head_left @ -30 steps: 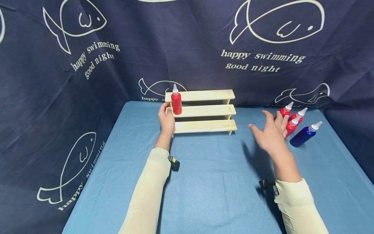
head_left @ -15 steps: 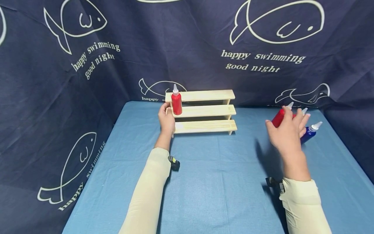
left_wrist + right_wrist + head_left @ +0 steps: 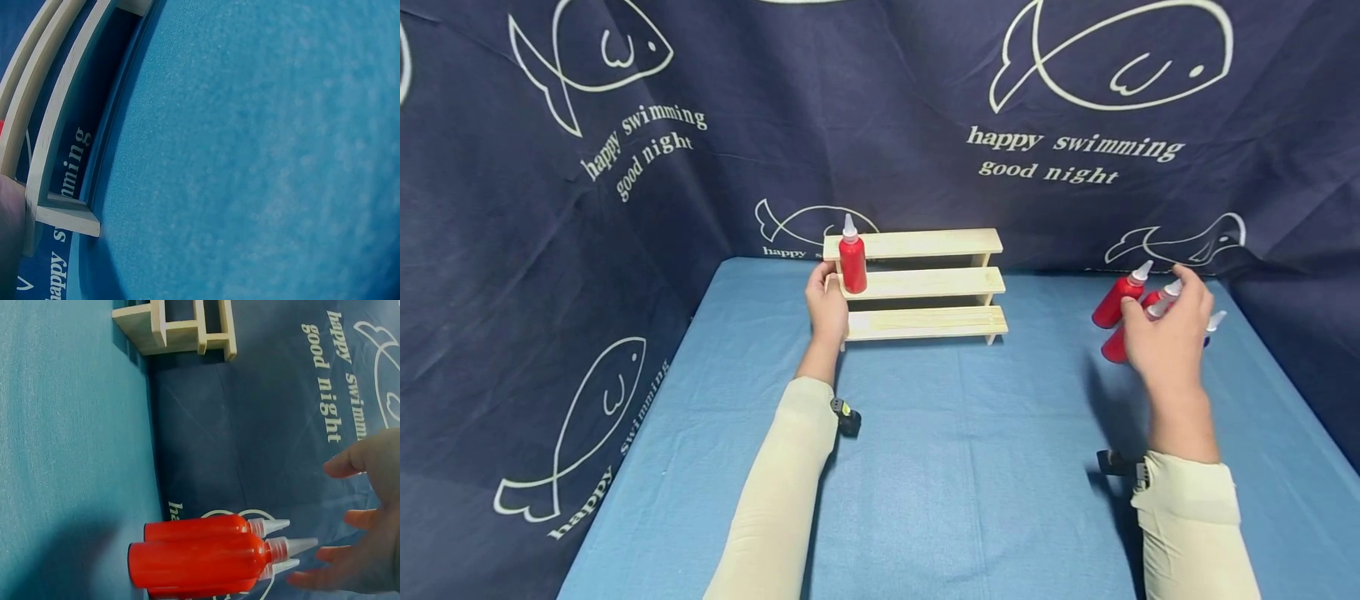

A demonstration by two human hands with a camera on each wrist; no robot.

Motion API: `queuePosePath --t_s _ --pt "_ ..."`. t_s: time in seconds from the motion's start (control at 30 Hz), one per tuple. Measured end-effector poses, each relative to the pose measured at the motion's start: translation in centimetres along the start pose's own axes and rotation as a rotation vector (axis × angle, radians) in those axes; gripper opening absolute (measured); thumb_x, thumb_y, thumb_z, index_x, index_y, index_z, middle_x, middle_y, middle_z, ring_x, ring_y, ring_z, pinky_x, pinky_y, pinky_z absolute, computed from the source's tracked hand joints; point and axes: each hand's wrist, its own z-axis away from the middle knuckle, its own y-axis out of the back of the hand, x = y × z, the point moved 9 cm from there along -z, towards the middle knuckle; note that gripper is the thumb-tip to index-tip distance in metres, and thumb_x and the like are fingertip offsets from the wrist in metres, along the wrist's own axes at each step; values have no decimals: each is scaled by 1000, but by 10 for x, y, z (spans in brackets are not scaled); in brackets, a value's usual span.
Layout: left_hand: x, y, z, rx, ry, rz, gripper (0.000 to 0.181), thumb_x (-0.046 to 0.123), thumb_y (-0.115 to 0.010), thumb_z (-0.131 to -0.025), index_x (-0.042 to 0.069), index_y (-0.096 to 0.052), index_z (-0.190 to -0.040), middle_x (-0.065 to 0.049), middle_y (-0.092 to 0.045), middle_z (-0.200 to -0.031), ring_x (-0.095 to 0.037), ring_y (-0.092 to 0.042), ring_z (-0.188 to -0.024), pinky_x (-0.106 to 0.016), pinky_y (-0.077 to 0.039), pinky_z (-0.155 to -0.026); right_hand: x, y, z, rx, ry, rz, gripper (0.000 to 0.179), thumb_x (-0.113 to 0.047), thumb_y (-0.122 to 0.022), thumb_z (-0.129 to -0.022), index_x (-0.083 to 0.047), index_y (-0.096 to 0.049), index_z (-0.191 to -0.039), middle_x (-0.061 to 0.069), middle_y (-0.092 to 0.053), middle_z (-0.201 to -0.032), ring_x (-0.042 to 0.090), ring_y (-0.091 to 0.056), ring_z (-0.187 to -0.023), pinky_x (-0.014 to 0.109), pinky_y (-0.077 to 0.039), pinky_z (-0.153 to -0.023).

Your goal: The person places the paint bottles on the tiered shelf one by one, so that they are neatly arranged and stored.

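A three-tier wooden shelf (image 3: pixel 925 284) stands at the back of the table. My left hand (image 3: pixel 827 310) grips its left end, the fingers partly hidden behind it. On the middle tier, at the left, a red squeeze bottle (image 3: pixel 853 267) with a white pointed nozzle stands upright. My right hand (image 3: pixel 1171 337) hovers over a cluster of red squeeze bottles (image 3: pixel 1117 302) at the back right. In the right wrist view its fingers (image 3: pixel 344 465) are spread around the nozzles, apart from the nearest red bottle (image 3: pixel 194 561). A blue bottle (image 3: pixel 1216 321) is mostly hidden behind that hand.
A blue cloth (image 3: pixel 917 483) covers the table. Dark blue curtains (image 3: pixel 910 108) with white fish drawings rise behind it and on the left. The shelf's other tiers, including the lowest tier (image 3: pixel 56 112), show bare wood.
My right hand has moved rightward over the bottles, uncovering the leftmost red ones and covering most of the blue one. My left hand, the shelf and its bottle stay put.
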Motion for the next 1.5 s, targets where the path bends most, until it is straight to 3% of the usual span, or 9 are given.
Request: queuePosePath --t_s 0.27,0.5,0.77,1.0,1.2,1.5 --pt "1 -1 -1 3 -14 1 33 -7 -48 -103 -10 -63 -131 -26 -62 -135 -27 -54 -131 -38 -43 -117 22 4 -13 -11 -111 -25 70 -37 -52 -104 -29 -21 -167 4 -32 -173 25 -33 -160 48 -36 -129" --pt "1 -2 -2 5 -19 0 33 -8 -47 -102 -10 -63 -131 -26 -62 -135 -28 -54 -131 -39 -43 -118 32 1 -21 -39 -93 40 70 -35 -49 -104 -17 -25 -167 13 -44 -167 33 -47 -148 47 -42 -123" --pt "2 -1 -3 7 -21 -5 33 -7 -46 -103 -11 -62 -132 -26 -62 -136 -30 -54 -133 -40 -42 -119 40 -11 -24 -139 -74 75 75 -31 -52 -104 -7 -19 -166 27 -37 -166 46 -46 -147 63 -43 -119" --pt "2 1 -2 18 -36 -1 34 -9 -46 -101 -11 -63 -130 -28 -63 -133 -29 -56 -129 -40 -43 -117 48 -25 -25 -220 -24 129 72 -18 -57 -101 7 -24 -160 39 -39 -158 57 -43 -143 70 -38 -118" --pt "2 1 -1 19 -36 0 33 -9 -46 -101 -12 -64 -129 -28 -63 -132 -28 -56 -127 -38 -43 -116 53 -29 -24 -223 -22 123 71 -7 -59 -98 8 -25 -158 39 -38 -157 57 -41 -144 71 -38 -118" --pt "2 0 0 16 -34 4 33 -8 -46 -102 -11 -64 -129 -28 -63 -132 -29 -55 -128 -39 -43 -116 49 -26 -23 -205 -32 87 76 -3 -64 -99 1 -23 -163 35 -33 -165 54 -36 -151 69 -37 -120"
